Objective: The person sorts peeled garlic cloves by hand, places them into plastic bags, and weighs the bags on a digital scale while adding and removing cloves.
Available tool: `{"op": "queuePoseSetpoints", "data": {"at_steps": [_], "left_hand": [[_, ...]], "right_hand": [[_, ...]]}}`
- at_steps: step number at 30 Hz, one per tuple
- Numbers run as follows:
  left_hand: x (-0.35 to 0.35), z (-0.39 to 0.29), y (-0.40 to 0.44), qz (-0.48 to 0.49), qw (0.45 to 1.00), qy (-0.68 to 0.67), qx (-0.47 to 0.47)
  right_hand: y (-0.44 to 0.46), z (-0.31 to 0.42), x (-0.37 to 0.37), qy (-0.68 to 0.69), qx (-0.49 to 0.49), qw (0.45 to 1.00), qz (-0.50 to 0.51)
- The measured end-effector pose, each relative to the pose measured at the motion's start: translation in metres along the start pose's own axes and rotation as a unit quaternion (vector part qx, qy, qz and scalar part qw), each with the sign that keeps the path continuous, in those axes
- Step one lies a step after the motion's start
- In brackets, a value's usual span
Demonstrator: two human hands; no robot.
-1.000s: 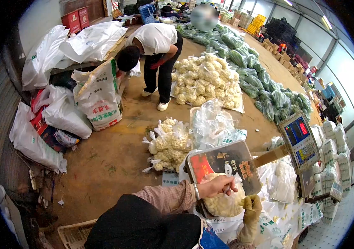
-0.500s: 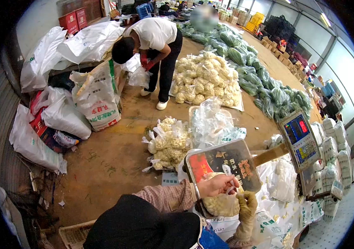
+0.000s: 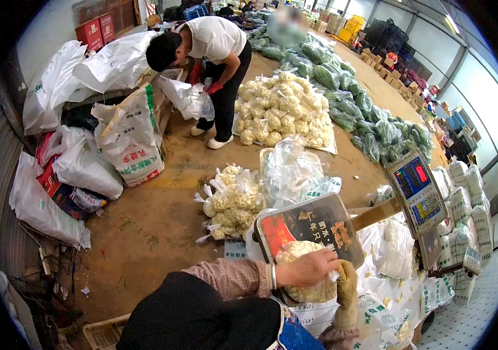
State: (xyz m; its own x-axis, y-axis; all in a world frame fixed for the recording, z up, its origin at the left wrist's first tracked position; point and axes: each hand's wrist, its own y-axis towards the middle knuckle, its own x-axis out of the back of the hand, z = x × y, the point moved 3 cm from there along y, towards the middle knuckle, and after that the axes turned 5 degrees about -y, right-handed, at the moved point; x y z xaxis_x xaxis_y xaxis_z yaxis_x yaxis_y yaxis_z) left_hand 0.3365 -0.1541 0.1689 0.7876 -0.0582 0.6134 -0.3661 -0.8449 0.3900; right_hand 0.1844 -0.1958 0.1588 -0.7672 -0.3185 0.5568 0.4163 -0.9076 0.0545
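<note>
A clear plastic bag of pale yellow pieces (image 3: 293, 251) rests on the dark platform of a scale (image 3: 313, 221), near its front edge. My left hand (image 3: 307, 268), bare with a bracelet at the wrist, is closed on the bag's gathered neck. Beside it on the right, my right hand (image 3: 347, 281) wears a yellowish glove and is closed at the same white neck. The fingertips of both hands meet there. The scale's display (image 3: 415, 189) stands on a post to the right with red digits lit.
Another person (image 3: 217, 52) in red gloves bends over, holding white plastic. Filled bags (image 3: 284, 111) form a large heap, with a smaller pile (image 3: 232, 201) nearer. Empty plastic bags (image 3: 293, 169) lie behind the scale. White sacks (image 3: 126, 137) stand left; green bagged produce (image 3: 371, 116) lies behind.
My hands have drawn together at the bag's neck, and the loop between them no longer shows. The other person has straightened slightly and lifted white plastic. The view has shifted a little.
</note>
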Motion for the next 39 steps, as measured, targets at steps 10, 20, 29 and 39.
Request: {"op": "queuePoseSetpoints", "data": {"at_steps": [10,20,29,39], "left_hand": [[-0.006,-0.008,-0.006,-0.138,0.98,-0.107,-0.097],[-0.022,-0.014,-0.021,-0.075,0.978,-0.11,-0.163],[-0.033,0.023,-0.072,0.022,0.988,-0.136,-0.068],[-0.047,0.032,-0.054,-0.018,0.992,-0.108,-0.059]], "right_hand": [[0.01,-0.009,-0.019,0.207,0.0,0.963,0.174],[0.014,-0.045,-0.016,0.367,0.045,0.928,0.047],[0.047,-0.048,0.001,-0.321,0.102,0.929,-0.156],[0.025,-0.071,0.025,-0.305,0.021,0.939,-0.159]]}}
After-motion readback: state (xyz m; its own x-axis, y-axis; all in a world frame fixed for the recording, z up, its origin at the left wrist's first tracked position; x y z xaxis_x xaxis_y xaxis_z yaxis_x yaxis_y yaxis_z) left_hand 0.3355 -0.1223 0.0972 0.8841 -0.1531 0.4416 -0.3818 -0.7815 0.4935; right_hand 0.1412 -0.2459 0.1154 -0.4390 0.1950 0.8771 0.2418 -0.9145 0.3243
